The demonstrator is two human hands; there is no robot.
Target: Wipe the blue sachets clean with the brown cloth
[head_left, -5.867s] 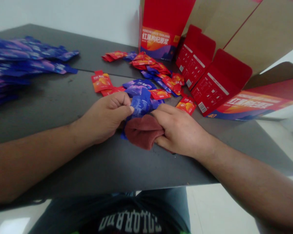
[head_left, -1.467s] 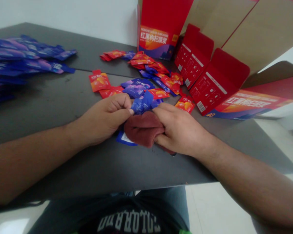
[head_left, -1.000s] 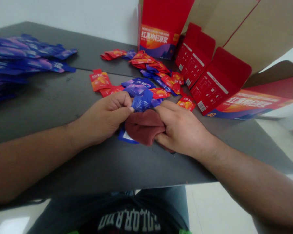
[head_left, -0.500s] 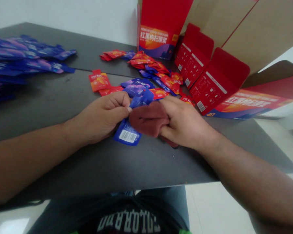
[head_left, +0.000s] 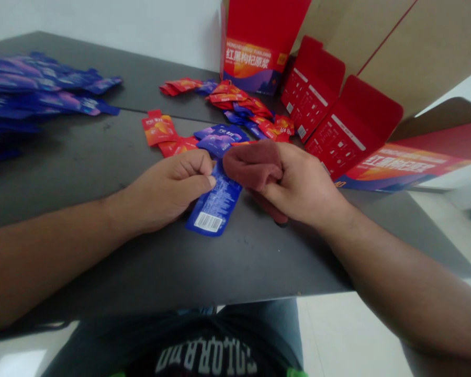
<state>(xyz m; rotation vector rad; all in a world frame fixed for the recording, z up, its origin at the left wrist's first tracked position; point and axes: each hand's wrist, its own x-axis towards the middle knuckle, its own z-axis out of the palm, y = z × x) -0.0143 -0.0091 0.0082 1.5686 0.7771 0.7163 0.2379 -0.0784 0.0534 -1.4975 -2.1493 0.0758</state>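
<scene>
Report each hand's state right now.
Left hand: closed, pinching the edge of a blue sachet.
Right hand: closed, gripping a folded brown cloth over the sachet's upper end.

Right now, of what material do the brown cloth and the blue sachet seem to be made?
The brown cloth: soft, matt fabric, perhaps microfibre; it bends in thick, rounded folds.
The blue sachet: smooth, printed film, plastic or foil laminate; its edges look thin and crisp.

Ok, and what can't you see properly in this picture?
- Blue packet, part near its top: head view, behind brown cloth.
- Right hand, fingertips: head view, hidden by the cloth.
- Big blue pile, left end: head view, cut off by edge.
- Packet's tiny words: head view, blurry.
</scene>
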